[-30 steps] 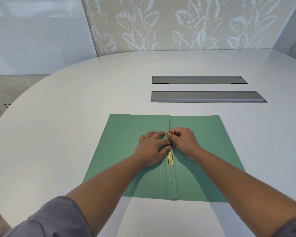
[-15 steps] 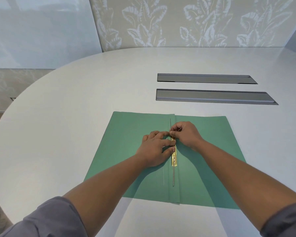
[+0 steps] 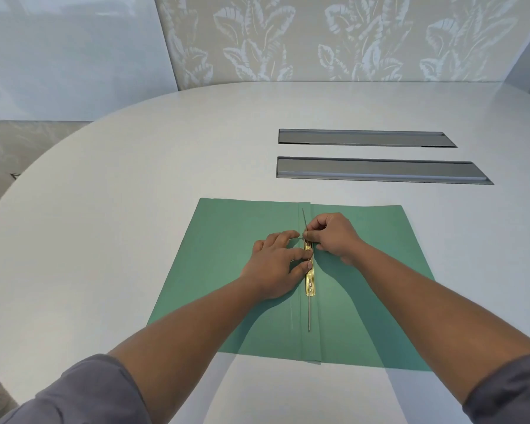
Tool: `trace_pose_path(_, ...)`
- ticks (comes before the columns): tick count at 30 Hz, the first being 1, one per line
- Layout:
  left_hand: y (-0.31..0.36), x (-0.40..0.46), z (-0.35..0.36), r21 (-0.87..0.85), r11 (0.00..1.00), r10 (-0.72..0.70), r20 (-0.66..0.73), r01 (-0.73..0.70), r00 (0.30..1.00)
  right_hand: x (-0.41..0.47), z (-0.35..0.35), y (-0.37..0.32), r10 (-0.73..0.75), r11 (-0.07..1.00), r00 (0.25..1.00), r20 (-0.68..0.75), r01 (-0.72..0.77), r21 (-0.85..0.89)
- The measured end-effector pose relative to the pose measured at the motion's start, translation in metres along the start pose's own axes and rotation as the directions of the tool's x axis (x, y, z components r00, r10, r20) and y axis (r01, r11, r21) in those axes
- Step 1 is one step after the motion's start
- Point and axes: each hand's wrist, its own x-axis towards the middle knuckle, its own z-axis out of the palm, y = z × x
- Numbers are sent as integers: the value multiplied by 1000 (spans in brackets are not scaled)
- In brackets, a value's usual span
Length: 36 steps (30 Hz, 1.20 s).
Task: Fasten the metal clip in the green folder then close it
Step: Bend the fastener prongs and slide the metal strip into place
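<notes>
A green folder [image 3: 227,255] lies open and flat on the white table. Along its centre fold runs a gold metal clip [image 3: 309,283] with thin grey prongs reaching towards the far and near edges. My left hand [image 3: 276,264] rests on the left leaf, its fingertips pressing the clip bar. My right hand [image 3: 331,237] sits just right of the fold, thumb and fingers pinched on the clip's far end. The upper part of the bar is hidden under both hands.
Two long grey recessed slots [image 3: 380,169] are set into the table [image 3: 104,209] beyond the folder. The rounded table edge curves along the left. A patterned wall panel stands behind.
Both hands have stayed at the clip; the right hand has crept slightly towards the far end of the fold. The view has shifted a little.
</notes>
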Motion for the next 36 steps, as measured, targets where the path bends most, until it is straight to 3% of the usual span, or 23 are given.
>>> trace_pose_path(12, 0, 1, 4, 44, 999, 14, -10, -13, 1000, 2, -3, 2, 62, 995, 998, 16, -63, 72)
trace_pose_path(20, -1, 3, 4, 40, 999, 7, 9, -7, 1000, 12, 1, 2, 132, 987, 990, -52, -126, 95)
trace_pose_path(28, 0, 3, 1, 21, 1000, 8, 21, -8, 1000, 18, 6, -1, 21, 998, 998, -61, -24, -50)
trace_pose_path(36, 0, 3, 2, 21, 1000, 16, 11, -16, 1000, 16, 1, -1, -8, 999, 1000, -1, 8, -34)
